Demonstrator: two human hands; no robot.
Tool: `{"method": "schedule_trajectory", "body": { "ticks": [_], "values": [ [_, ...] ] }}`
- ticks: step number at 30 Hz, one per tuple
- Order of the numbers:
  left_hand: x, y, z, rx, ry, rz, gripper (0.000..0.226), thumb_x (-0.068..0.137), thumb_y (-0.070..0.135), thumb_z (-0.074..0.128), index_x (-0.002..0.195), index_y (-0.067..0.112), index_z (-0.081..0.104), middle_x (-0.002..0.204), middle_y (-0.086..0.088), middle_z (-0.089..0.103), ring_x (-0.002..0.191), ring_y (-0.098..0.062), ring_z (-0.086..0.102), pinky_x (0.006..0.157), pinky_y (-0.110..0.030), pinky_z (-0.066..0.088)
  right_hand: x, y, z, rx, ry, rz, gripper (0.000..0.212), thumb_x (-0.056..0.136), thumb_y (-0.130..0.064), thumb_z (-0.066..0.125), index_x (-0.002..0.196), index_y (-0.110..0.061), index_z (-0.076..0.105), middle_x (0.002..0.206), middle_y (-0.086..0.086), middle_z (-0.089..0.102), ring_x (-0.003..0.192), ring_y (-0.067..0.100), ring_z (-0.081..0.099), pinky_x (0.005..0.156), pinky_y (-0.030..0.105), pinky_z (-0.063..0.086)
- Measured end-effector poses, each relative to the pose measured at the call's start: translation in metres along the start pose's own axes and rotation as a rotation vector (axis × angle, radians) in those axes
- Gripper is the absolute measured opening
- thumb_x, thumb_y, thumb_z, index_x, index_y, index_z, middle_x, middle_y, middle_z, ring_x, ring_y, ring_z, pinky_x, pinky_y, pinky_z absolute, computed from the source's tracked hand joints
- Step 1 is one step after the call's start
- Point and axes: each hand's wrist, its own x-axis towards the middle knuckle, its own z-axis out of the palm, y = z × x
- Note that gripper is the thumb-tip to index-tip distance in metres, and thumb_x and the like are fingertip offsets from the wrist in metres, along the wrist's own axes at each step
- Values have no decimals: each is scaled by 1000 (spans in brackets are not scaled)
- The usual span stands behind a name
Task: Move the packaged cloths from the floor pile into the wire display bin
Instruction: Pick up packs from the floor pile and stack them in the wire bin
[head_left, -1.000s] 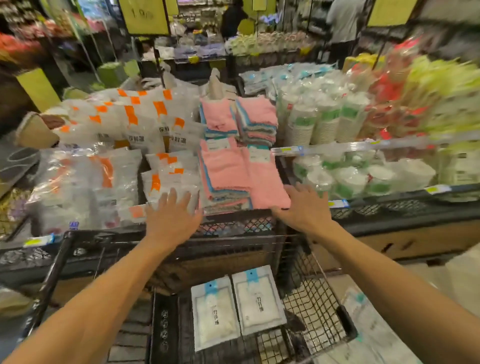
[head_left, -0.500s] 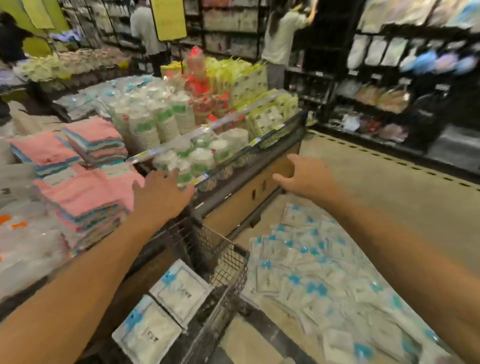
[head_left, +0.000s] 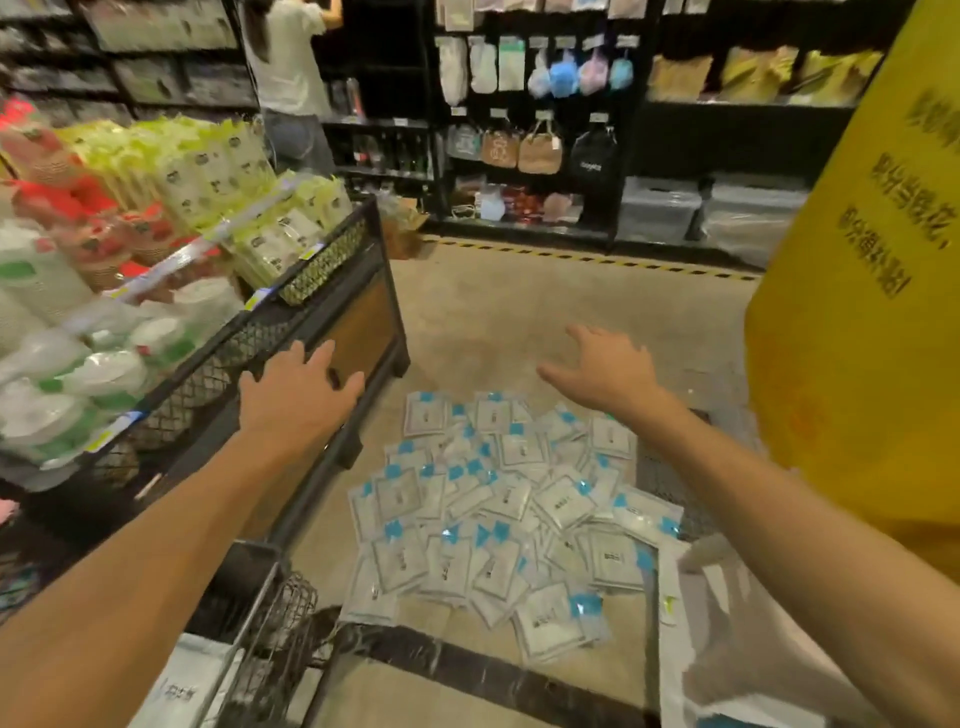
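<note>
With both the left hand (head_left: 298, 395) and right hand (head_left: 602, 371) spread wide and empty above the packaged cloths (head_left: 509, 509) heaped on the floor, best gather a flat stack before turning to the wire bin (head_left: 270, 618).

Concrete floor (head_left: 519, 312), dark stocked shelves (head_left: 545, 130)

White packaged cloths (head_left: 498, 514) carry blue labels; a yellow sign (head_left: 862, 322) bears dark lettering.
</note>
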Motion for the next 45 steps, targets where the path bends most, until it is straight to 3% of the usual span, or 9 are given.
{"method": "schedule_trajectory", "body": {
  "ticks": [6,12,15,21,25,34,38,45],
  "values": [
    [23,89,39,25,-99,68,75,98,70,34,161,31,24,168,-8,25,151,-32,28,120,-60,22,12,100,7,-9,-42,137,85,90,-75,53,156,-24,37,157,5,47,142,35,44,117,65,30],
    [60,110,76,50,-183,69,76,98,70,33,162,31,21,167,-7,26,150,-32,30,121,-60,24,21,143,37,31,-97,251,85,86,-77,50,152,-24,41,148,5,55,135,35,50,113,62,36],
    [78,103,96,38,-229,79,75,99,68,34,162,29,23,166,-8,28,149,-33,32,120,-61,26,31,142,59,27,-121,283,82,84,-78,51,146,-25,46,145,5,57,132,35,52,112,63,37],
    [114,61,138,-5,-299,113,70,101,60,35,161,26,24,164,-10,31,148,-33,33,121,-61,23,58,100,106,11,-187,314,85,89,-72,54,156,-24,36,158,5,44,142,36,42,116,61,32],
    [151,13,182,13,-354,117,68,100,61,35,159,30,23,160,-9,37,145,-31,37,118,-61,26,79,60,155,-26,-215,321,81,91,-68,56,155,-22,37,156,5,47,140,35,44,115,56,35],
    [202,-63,343,52,-470,-2,74,101,62,32,163,28,12,164,-9,30,146,-32,34,117,-56,27,134,23,326,-93,-430,284,86,92,-71,52,159,-23,30,163,5,38,147,31,38,117,51,36],
    [208,-76,450,47,-596,-115,74,102,61,33,164,29,7,169,-9,17,154,-33,20,123,-57,18,158,32,441,-124,-546,226,85,93,-69,51,160,-22,28,162,6,38,146,33,37,114,51,36],
    [202,-108,654,102,-681,-201,73,102,61,32,163,30,6,168,-10,20,152,-33,24,121,-56,22,176,54,652,-161,-667,206,82,92,-69,50,155,-20,30,149,8,48,135,35,44,104,50,40]
  ]
}}
